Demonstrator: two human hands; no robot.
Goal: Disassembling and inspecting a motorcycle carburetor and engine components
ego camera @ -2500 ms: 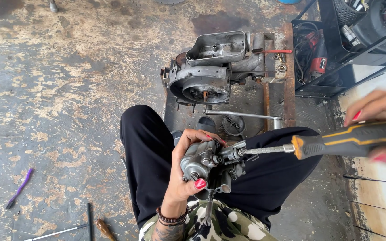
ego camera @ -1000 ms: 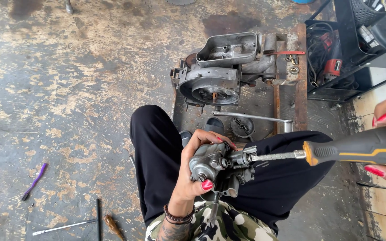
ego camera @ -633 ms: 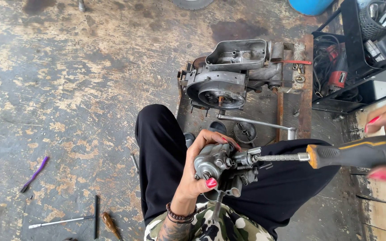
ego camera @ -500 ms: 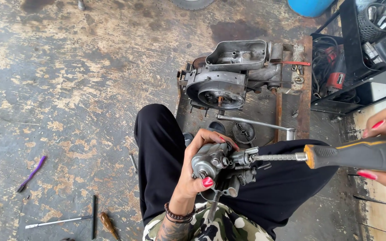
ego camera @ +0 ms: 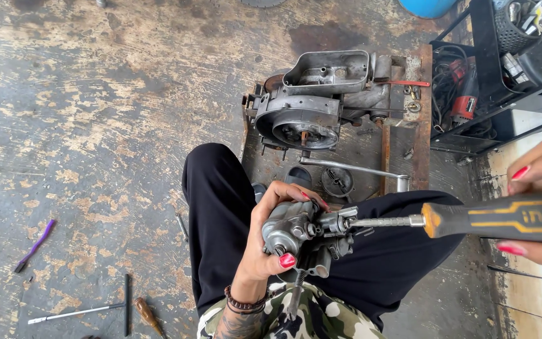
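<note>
Far out to the left of the hands, on the stained concrete floor (ego camera: pixel 95 100), lie a purple-handled tool (ego camera: pixel 34 246), a metal T-handle wrench (ego camera: pixel 98 306) and a wooden-handled screwdriver (ego camera: pixel 148 316), set down apart from the work.

The left hand (ego camera: pixel 270 248) is clamped around a small grey carburetor (ego camera: pixel 301 233), thumb pressed on its near face and fingers wrapped over the top. It holds the part above the lap, between the black trouser legs (ego camera: pixel 221 213), which steadies it against a push from the side. A spring-wrapped cable (ego camera: pixel 295 292) hangs from the part toward the camouflage shirt (ego camera: pixel 321 320).

Beyond the left hand, a scooter engine case (ego camera: pixel 312 103) sits on a rusty metal stand (ego camera: pixel 418 119), with a steel lever bar (ego camera: pixel 352 168) and a round black cap (ego camera: pixel 337 181) lying nearer the knees.

The right hand (ego camera: pixel 537 204) is closed around the black-and-yellow handle of a screwdriver (ego camera: pixel 472 220); the shaft runs level and its tip meets the carburetor's right side, apparently at a screw, though the contact point is too small to confirm.

Right of the hands stands a black rack (ego camera: pixel 490 81) holding red-cased gear and coiled cables. A blue container (ego camera: pixel 429 6) shows at the top edge. Apart from lettering on the screwdriver handle, no packages, labels or signs can be made out.
</note>
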